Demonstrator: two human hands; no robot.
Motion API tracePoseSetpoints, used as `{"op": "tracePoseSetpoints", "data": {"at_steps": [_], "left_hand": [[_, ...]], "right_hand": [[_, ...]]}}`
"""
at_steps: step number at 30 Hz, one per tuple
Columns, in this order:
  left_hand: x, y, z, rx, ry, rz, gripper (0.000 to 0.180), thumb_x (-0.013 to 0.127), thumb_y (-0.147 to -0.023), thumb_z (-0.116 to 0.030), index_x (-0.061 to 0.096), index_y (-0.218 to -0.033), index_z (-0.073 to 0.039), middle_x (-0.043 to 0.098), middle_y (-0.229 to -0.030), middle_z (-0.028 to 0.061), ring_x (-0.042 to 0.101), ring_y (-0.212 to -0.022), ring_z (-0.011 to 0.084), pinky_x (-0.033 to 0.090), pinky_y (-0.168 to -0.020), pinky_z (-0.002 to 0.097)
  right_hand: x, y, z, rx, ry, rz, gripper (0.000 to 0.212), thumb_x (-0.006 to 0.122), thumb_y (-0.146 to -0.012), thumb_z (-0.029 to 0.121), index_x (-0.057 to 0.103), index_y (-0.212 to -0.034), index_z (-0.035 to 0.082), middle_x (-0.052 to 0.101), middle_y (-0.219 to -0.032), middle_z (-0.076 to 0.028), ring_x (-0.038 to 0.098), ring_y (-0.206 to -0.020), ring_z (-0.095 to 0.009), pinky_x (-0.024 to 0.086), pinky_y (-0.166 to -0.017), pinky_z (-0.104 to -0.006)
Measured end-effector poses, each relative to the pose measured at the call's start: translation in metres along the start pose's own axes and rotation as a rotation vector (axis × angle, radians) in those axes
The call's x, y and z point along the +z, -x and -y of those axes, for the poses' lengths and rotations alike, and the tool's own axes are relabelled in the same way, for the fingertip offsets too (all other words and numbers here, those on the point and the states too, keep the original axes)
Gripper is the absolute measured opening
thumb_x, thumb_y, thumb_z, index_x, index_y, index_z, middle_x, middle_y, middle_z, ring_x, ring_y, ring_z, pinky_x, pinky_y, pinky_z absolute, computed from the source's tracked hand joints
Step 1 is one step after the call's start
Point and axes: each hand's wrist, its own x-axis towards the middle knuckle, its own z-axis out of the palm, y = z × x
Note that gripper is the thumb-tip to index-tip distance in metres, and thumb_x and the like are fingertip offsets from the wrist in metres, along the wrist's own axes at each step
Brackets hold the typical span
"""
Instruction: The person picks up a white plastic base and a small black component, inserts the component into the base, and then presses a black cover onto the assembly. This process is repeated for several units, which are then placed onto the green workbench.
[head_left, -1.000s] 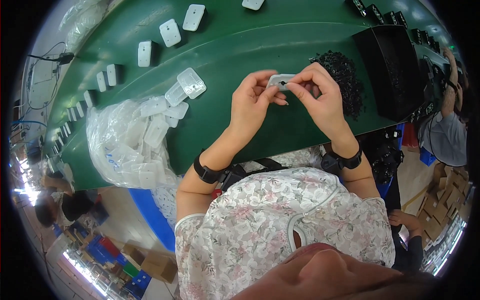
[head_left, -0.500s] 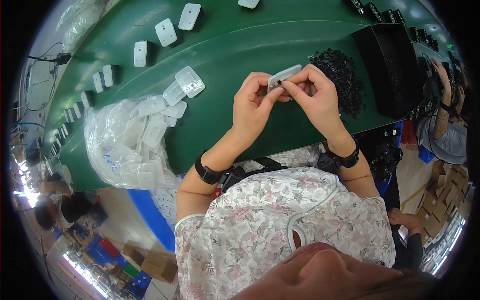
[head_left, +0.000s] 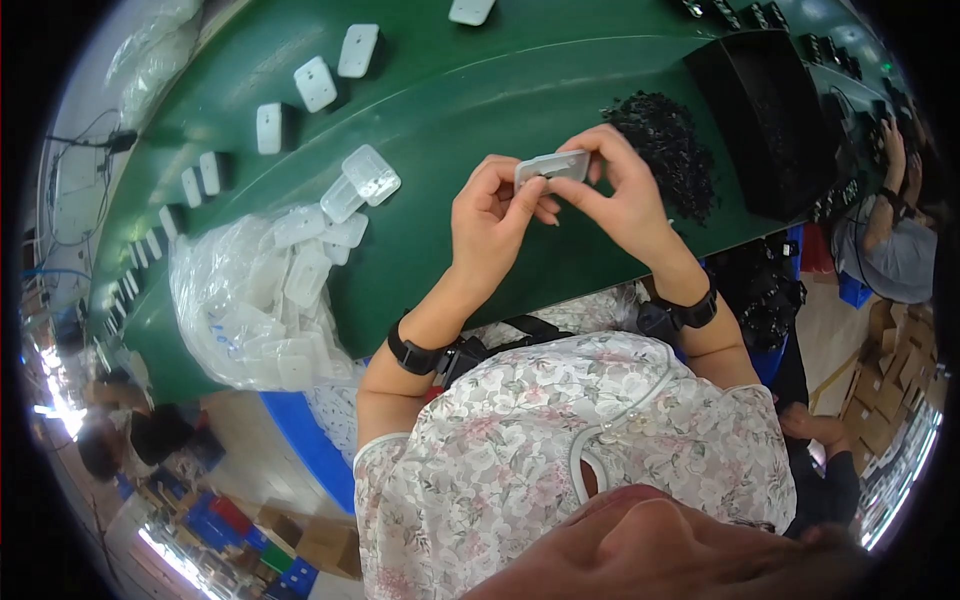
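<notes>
Holding pale cover (head_left: 558,162) above near edge of surface (head_left: 590,262)
Pinching it with nearly closed left grip (head_left: 488,215) and right grip (head_left: 625,195)

A factory-style assembly workshop, with people along one bench.
A long green worktable (head_left: 430,120) carries spaced white cases (head_left: 316,84) and a heap of small black parts (head_left: 660,150); a grey-shirted co-worker (head_left: 885,265) is at the right, near piled cardboard boxes (head_left: 888,395).
</notes>
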Motion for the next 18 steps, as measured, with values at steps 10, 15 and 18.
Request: {"op": "tracePoseSetpoints", "data": {"at_steps": [10,15,18], "left_hand": [[0.004,0.015,-0.007,-0.147,-0.169,0.137,0.018,0.048,-0.096,-0.006,0.054,-0.107,0.006,0.063,-0.085,0.0134,0.062,-0.067,0.0149,0.052,-0.063,0.0253],[-0.003,0.004,0.0,-0.226,-0.102,-0.011,0.025,0.045,-0.098,-0.01,0.05,-0.117,0.005,0.064,-0.085,0.0138,0.061,-0.064,0.0136,0.05,-0.056,0.0237],[-0.052,-0.009,0.003,-0.118,-0.314,-0.039,0.023,0.048,-0.098,-0.015,0.052,-0.113,0.002,0.061,-0.08,0.0071,0.056,-0.057,0.0096,0.043,-0.048,0.0205]], "right_hand": [[-0.003,0.016,-0.004,0.242,-0.214,-0.007,0.024,0.077,-0.074,0.015,0.058,-0.081,0.002,0.057,-0.068,-0.004,0.052,-0.063,-0.009,0.041,-0.055,-0.026],[-0.019,0.028,0.0,0.208,-0.223,-0.026,0.033,0.08,-0.073,0.021,0.059,-0.093,0.004,0.057,-0.085,-0.004,0.053,-0.065,-0.011,0.043,-0.058,-0.0257],[-0.076,0.045,0.019,-0.183,0.072,-0.632,0.018,0.073,-0.081,0.011,0.061,-0.094,0.006,0.057,-0.088,-0.003,0.052,-0.065,-0.007,0.041,-0.058,-0.019]]}}
